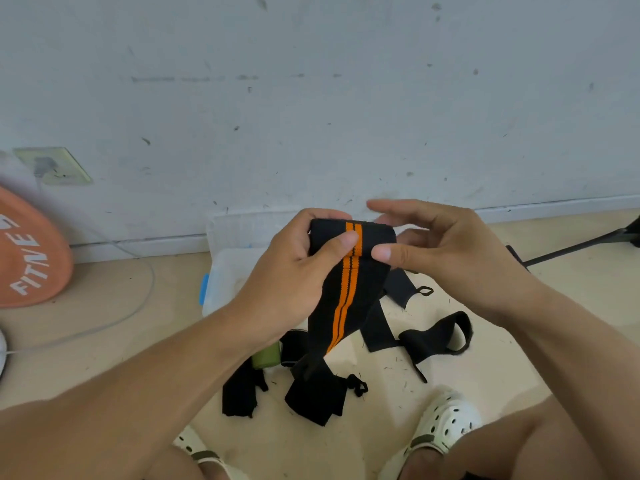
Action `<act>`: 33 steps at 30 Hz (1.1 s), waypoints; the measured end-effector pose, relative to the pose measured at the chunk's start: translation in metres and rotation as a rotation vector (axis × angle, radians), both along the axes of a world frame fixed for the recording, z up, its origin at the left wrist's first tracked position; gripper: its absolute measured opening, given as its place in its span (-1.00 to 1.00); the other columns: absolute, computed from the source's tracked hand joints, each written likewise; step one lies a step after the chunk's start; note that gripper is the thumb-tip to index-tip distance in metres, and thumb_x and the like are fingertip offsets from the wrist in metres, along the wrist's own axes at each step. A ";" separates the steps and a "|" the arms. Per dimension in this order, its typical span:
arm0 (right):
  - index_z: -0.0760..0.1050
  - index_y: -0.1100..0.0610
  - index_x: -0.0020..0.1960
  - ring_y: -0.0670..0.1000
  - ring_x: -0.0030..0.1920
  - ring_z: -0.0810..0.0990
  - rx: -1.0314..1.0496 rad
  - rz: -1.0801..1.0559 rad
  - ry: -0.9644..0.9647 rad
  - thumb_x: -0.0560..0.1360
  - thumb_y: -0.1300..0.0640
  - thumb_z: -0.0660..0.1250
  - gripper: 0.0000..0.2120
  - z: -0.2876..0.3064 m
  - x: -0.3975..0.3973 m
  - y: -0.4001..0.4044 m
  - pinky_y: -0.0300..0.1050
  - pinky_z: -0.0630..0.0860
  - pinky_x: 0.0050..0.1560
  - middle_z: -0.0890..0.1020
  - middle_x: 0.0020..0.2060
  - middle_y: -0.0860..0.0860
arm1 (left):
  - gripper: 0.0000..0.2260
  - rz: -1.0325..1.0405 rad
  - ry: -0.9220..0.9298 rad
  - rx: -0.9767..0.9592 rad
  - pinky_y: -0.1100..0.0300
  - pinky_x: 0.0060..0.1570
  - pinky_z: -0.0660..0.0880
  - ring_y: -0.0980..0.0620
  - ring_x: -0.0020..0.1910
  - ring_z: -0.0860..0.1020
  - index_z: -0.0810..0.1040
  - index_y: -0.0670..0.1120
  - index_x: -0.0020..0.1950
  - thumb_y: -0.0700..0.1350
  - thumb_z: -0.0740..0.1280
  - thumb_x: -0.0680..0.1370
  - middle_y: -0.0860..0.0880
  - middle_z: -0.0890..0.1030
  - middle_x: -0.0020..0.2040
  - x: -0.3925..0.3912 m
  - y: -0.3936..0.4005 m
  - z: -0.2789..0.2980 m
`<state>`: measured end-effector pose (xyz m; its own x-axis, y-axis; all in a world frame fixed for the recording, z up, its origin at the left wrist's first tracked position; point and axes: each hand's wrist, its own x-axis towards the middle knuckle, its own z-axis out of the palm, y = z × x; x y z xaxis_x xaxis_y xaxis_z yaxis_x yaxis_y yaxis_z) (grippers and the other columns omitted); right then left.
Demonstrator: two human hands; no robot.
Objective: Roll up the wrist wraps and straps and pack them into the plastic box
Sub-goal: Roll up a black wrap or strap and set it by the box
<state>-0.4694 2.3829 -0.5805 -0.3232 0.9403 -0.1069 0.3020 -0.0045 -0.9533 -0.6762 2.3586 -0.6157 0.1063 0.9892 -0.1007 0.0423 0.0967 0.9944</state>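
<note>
Above floor [467, 393], largest first: plastic box [225, 271], beyond both hands; loose black straps [436, 336], below. Wrist wrap [346, 296], orange-striped, soft, light, likely springy; best held at rolled top. Left hand [294, 271]: fingers clamped round roll. Right hand [446, 247]: fingers apart, thumb touching roll's edge.
</note>
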 end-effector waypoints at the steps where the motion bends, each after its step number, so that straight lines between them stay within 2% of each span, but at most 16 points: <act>1: 0.62 -0.09 0.31 -0.04 -0.06 0.75 -0.059 0.004 -0.006 0.33 0.01 0.54 -0.46 0.000 0.000 0.000 -0.26 0.63 0.00 0.71 0.05 -0.05 | -0.66 -0.003 0.033 0.013 0.06 0.18 0.60 0.07 0.08 0.68 0.55 0.05 0.26 0.13 0.36 0.53 0.03 0.70 0.05 0.000 0.000 0.000; 3: 0.61 -0.02 0.32 -0.07 -0.01 0.75 -0.179 0.045 0.022 0.38 0.04 0.51 -0.50 0.001 0.000 0.000 -0.28 0.62 -0.03 0.74 0.00 -0.03 | -0.71 -0.018 0.094 0.037 0.06 0.19 0.59 0.07 0.10 0.67 0.54 0.06 0.27 0.10 0.36 0.59 0.04 0.70 0.07 -0.001 -0.001 0.000; 5: 0.66 0.07 0.23 -0.09 -0.05 0.75 -0.209 0.047 0.054 0.44 0.15 0.50 -0.64 0.001 -0.002 -0.002 -0.30 0.61 -0.09 0.76 -0.11 -0.07 | -0.76 -0.029 0.146 0.038 0.12 0.18 0.58 0.12 0.09 0.66 0.53 0.05 0.28 0.05 0.34 0.63 0.06 0.69 0.08 -0.001 -0.002 -0.001; 8: 0.68 0.08 0.13 0.00 -0.12 0.76 -0.093 -0.043 -0.032 0.47 0.23 0.52 -0.75 -0.002 -0.007 -0.005 -0.26 0.63 -0.13 0.76 -0.13 -0.04 | -0.76 -0.034 0.189 0.016 0.31 0.04 0.56 0.18 0.05 0.65 0.50 0.04 0.28 0.05 0.32 0.64 0.06 0.68 0.08 0.001 -0.003 -0.003; 9: 0.67 0.05 0.11 0.02 -0.14 0.76 -0.043 -0.070 -0.059 0.48 0.22 0.52 -0.78 -0.004 -0.010 -0.007 -0.25 0.64 -0.12 0.75 -0.13 -0.05 | -0.76 -0.030 0.182 -0.004 0.31 0.03 0.55 0.18 0.04 0.65 0.50 0.04 0.28 0.07 0.32 0.64 0.05 0.67 0.08 0.002 -0.004 -0.003; 11: 0.67 -0.01 0.04 0.04 -0.20 0.75 0.047 -0.138 -0.084 0.48 0.21 0.54 -0.80 -0.008 -0.012 -0.008 -0.19 0.65 -0.14 0.74 -0.18 -0.05 | -0.72 -0.031 0.090 -0.079 0.16 0.16 0.56 0.15 0.10 0.66 0.50 0.06 0.28 0.13 0.34 0.61 0.05 0.68 0.10 0.005 -0.004 -0.005; 13: 0.67 -0.05 -0.03 0.09 -0.25 0.73 0.117 -0.199 -0.097 0.46 0.20 0.56 -0.82 -0.009 -0.014 -0.009 -0.03 0.68 -0.14 0.74 -0.23 0.04 | -0.61 -0.031 -0.031 -0.164 -0.06 0.30 0.55 0.05 0.17 0.67 0.53 0.07 0.26 0.26 0.38 0.54 0.04 0.71 0.11 0.009 -0.006 -0.004; 16: 0.70 -0.02 -0.09 0.09 -0.25 0.71 0.198 -0.222 -0.072 0.43 0.22 0.59 -0.83 -0.011 -0.016 -0.012 0.04 0.66 -0.14 0.73 -0.22 0.04 | -0.54 0.005 -0.108 -0.188 -0.19 0.34 0.51 -0.02 0.11 0.68 0.57 0.01 0.10 0.37 0.37 0.49 0.01 0.69 -0.05 0.009 -0.007 0.000; 19: 0.73 0.05 -0.05 0.07 -0.14 0.71 0.225 -0.141 -0.053 0.42 0.29 0.57 -0.81 -0.013 -0.015 -0.011 -0.05 0.66 -0.05 0.72 -0.09 0.02 | -0.72 0.042 -0.169 -0.189 -0.07 0.26 0.54 0.02 0.00 0.65 0.58 -0.04 0.13 0.14 0.35 0.58 0.03 0.65 -0.11 0.007 -0.005 0.000; 21: 0.74 0.09 0.01 0.03 -0.08 0.73 0.131 -0.077 0.016 0.39 0.30 0.58 -0.77 -0.009 -0.009 -0.008 -0.16 0.64 0.00 0.74 -0.04 0.03 | -0.77 0.043 -0.183 -0.187 0.00 0.16 0.57 0.05 -0.02 0.65 0.57 -0.04 0.22 0.01 0.36 0.61 0.02 0.65 -0.08 0.005 -0.004 0.001; 22: 0.73 0.08 0.03 0.01 -0.07 0.74 0.064 -0.052 0.045 0.37 0.25 0.59 -0.75 -0.005 -0.005 -0.007 -0.20 0.63 0.01 0.75 -0.03 0.03 | -0.76 0.039 -0.173 -0.174 0.01 0.15 0.57 0.06 -0.02 0.66 0.56 -0.03 0.25 -0.01 0.37 0.61 0.02 0.66 -0.07 0.004 -0.004 0.001; 25: 0.71 0.01 0.11 0.11 -0.03 0.76 -0.084 -0.049 0.137 0.32 0.08 0.55 -0.65 -0.001 0.001 -0.006 -0.25 0.63 -0.01 0.76 -0.04 0.11 | -0.68 0.021 -0.117 -0.123 -0.05 0.24 0.56 0.03 0.05 0.67 0.55 -0.03 0.27 0.03 0.40 0.55 0.02 0.68 -0.01 0.000 -0.002 0.003; 29: 0.63 0.07 0.28 0.20 0.14 0.72 -0.249 -0.027 0.252 0.34 0.13 0.51 -0.50 -0.005 0.001 -0.001 -0.10 0.68 0.07 0.68 0.11 0.24 | -0.65 -0.028 -0.074 -0.087 -0.14 0.32 0.53 -0.04 0.16 0.65 0.55 -0.01 0.33 0.09 0.39 0.59 -0.04 0.68 0.10 -0.001 -0.002 0.002; 31: 0.62 0.10 0.30 0.12 0.10 0.74 -0.288 -0.037 0.255 0.34 0.12 0.50 -0.48 -0.005 0.000 -0.001 -0.13 0.68 0.05 0.73 0.06 0.16 | -0.61 -0.039 -0.100 -0.094 -0.16 0.34 0.53 -0.03 0.17 0.65 0.53 0.05 0.35 0.12 0.40 0.55 -0.02 0.67 0.11 -0.001 -0.005 0.000; 33: 0.64 0.08 0.29 0.01 -0.04 0.77 -0.185 -0.163 0.168 0.34 0.07 0.53 -0.49 -0.008 -0.005 -0.007 -0.23 0.67 -0.04 0.76 -0.03 0.03 | -0.66 -0.020 -0.099 -0.070 -0.16 0.32 0.54 -0.03 0.16 0.65 0.53 0.13 0.32 0.13 0.42 0.56 0.01 0.67 0.11 0.001 -0.007 -0.004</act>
